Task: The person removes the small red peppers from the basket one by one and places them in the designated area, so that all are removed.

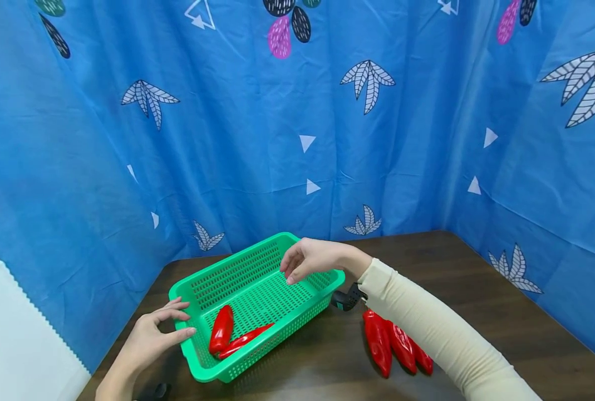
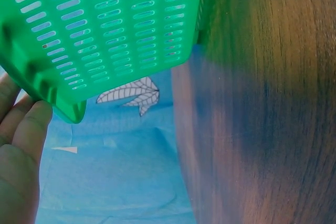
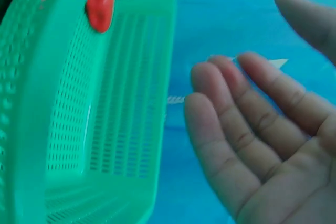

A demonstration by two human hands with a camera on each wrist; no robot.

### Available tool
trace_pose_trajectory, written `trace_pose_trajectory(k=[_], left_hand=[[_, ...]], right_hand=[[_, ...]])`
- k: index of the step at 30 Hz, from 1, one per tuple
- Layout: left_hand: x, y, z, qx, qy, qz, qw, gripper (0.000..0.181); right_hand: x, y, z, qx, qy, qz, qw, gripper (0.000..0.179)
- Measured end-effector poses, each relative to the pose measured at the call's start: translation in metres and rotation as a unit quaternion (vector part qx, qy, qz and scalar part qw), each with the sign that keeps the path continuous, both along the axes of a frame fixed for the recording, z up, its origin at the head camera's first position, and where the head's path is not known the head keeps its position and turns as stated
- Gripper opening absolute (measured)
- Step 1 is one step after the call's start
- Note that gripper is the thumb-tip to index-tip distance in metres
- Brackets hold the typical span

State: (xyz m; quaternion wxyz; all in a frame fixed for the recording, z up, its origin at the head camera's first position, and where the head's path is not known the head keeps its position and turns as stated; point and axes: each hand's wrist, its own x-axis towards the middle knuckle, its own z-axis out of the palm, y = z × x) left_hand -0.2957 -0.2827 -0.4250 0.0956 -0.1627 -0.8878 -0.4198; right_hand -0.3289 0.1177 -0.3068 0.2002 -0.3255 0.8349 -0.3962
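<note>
Two red peppers [image 1: 222, 329] in the green basket [image 1: 287, 323]; three loose peppers [image 1: 377, 342] on the bench [image 1: 287, 379].
Right hand [image 1: 309, 257] empty above the basket, fingers loosely bent; left hand [image 1: 149, 334] touches the end rim [image 1: 191, 356], no firm grip evident. Peppers look light, glossy, probably slippery; best held round the thick middle.

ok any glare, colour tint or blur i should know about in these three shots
Head view: mostly crisp, with small bright highlights on the glossy red peppers; left wrist view: bluish and greenish patches, apparently reflections, tint the wooden table; right wrist view: soft overall, the right hand lacking crisp detail.
</note>
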Motion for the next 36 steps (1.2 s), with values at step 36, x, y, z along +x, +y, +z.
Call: trace_pose_trajectory(k=[36], left_hand=[[0.003, 0.005, 0.001, 0.012, -0.018, 0.014, 0.9997, 0.03]], right_hand=[[-0.063, -0.074, -0.023, 0.238, -0.101, 0.115, 0.959, 0.042]])
